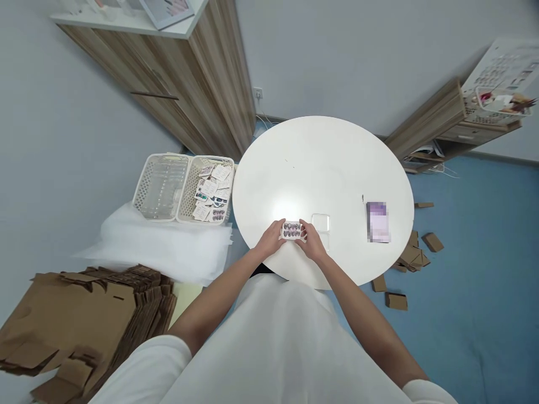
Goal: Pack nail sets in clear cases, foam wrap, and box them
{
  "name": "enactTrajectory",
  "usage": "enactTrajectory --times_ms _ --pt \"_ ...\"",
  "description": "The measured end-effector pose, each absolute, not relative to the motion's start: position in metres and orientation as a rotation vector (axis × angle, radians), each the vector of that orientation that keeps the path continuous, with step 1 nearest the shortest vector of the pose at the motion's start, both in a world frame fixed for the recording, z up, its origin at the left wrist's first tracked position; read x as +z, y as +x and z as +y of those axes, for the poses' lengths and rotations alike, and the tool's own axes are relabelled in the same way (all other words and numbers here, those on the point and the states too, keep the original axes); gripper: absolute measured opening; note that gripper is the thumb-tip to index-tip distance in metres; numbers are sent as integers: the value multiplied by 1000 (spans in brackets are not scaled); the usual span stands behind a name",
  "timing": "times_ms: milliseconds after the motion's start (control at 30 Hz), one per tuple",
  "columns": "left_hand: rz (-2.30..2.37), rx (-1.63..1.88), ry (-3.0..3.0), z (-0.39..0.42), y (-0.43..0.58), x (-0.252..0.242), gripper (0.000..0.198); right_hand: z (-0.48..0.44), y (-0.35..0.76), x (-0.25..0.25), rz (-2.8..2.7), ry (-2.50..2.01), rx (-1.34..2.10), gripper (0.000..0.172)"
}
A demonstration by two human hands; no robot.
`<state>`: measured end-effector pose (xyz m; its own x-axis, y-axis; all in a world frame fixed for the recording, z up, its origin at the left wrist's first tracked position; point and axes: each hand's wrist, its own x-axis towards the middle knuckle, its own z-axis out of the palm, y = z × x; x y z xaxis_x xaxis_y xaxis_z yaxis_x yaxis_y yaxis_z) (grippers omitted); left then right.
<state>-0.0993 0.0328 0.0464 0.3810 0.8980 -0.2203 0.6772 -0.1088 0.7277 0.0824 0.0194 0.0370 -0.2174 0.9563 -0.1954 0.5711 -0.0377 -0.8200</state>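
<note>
Both my hands hold a small white card (292, 229) set with several dark purple press-on nails, just above the near edge of the round white table (320, 168). My left hand (272, 238) grips the card's left end with curled fingers. My right hand (310, 241) pinches its right end. A clear plastic case (320, 222) lies on the table just right of my hands. A purple and pink card (378, 222) lies farther right on the table.
Two white baskets sit left of the table: one (160, 188) with clear plastic pieces, one (210, 191) with small printed packets, both on white foam sheets (168, 247). Flat cardboard boxes (84, 320) pile at lower left. Small brown boxes (415, 258) lie on the blue floor. Wooden cabinets stand behind.
</note>
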Motion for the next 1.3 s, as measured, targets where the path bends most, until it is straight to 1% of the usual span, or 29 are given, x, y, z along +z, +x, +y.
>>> enactTrajectory --times_ms 167,467,700,1067,1300 --pt "1341 357 1848 8 -50 36 63 -8 138 25 -1802 -1596 1187 61" --pt "1461 143 1876 7 4 25 66 -13 190 7 -1881 -1783 1127 62" --pt "1528 -5 1890 16 14 21 65 1 192 0 -1946 -1838 1161 63" --pt "1492 83 1855 12 13 9 69 2 194 -3 -1999 -1855 1146 62" --pt "1496 58 1870 12 13 8 71 4 193 -3 -1997 -1877 1142 63"
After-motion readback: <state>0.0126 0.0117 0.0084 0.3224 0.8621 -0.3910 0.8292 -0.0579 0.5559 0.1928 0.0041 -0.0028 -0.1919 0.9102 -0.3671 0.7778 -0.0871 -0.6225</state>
